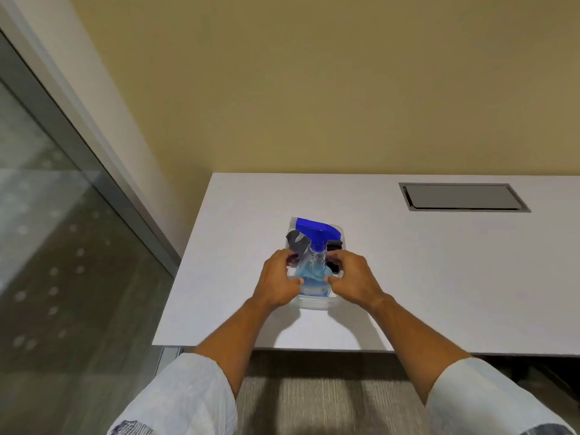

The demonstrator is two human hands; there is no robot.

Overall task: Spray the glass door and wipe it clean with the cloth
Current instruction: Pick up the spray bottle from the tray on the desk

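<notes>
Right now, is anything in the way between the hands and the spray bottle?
No. The left hand and right hand are already at the clear tub, either side of the spray bottle standing in it. Only dark cloth sits beside the bottle.

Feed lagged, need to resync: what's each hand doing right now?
Left hand: grips the clear container by its left side.
Right hand: grips the container's right side.
</notes>
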